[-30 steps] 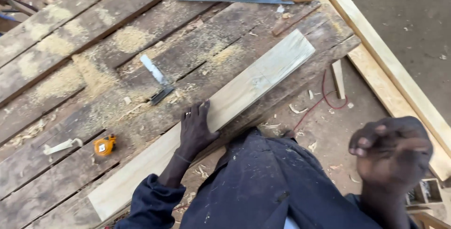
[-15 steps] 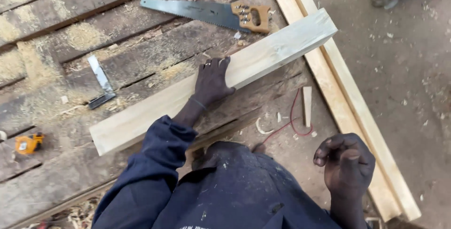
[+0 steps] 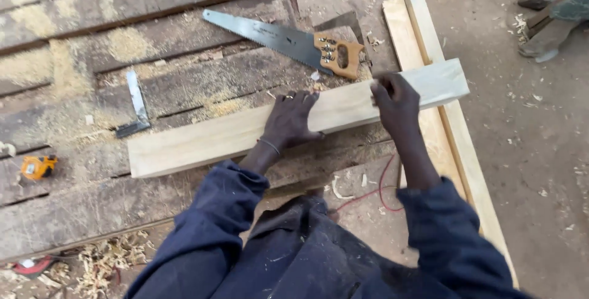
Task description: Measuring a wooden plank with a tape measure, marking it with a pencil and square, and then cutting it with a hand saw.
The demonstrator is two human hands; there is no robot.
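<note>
A pale plank (image 3: pixel 245 133) lies across the middle of the frame, running from lower left to upper right over a workbench (image 3: pixel 92 207) of dark, weathered boards. Its right end overhangs the bench edge and crosses above two lighter planks (image 3: pixel 423 23) that lie on the dirt floor (image 3: pixel 540 152) at the right.

The left hand (image 3: pixel 293 118) rests flat on the plank near its middle, palm down, fingers spread and pointing to the upper part of the frame. A thin band circles that wrist. The right hand (image 3: pixel 392 99) sits on the plank further right, near the overhanging end. Its fingers are curled over the far edge of the plank; how firmly it grips cannot be told. Both arms wear dark blue sleeves (image 3: pixel 227 213).

A handsaw (image 3: pixel 282 38) lies on the bench just above the plank, blade pointing to the upper left, its wooden handle close to the right hand but apart from it. A metal square (image 3: pixel 136 106) lies on the bench at centre left, just above the left end of the plank. A yellow tape measure (image 3: pixel 38 166) sits at the left edge of the frame, well apart from both hands. Sawdust covers the boards in the upper left. Wood shavings (image 3: pixel 107 259) lie at the lower left. A red cord (image 3: pixel 380 191) loops on the floor between the sleeves, below the plank.
</note>
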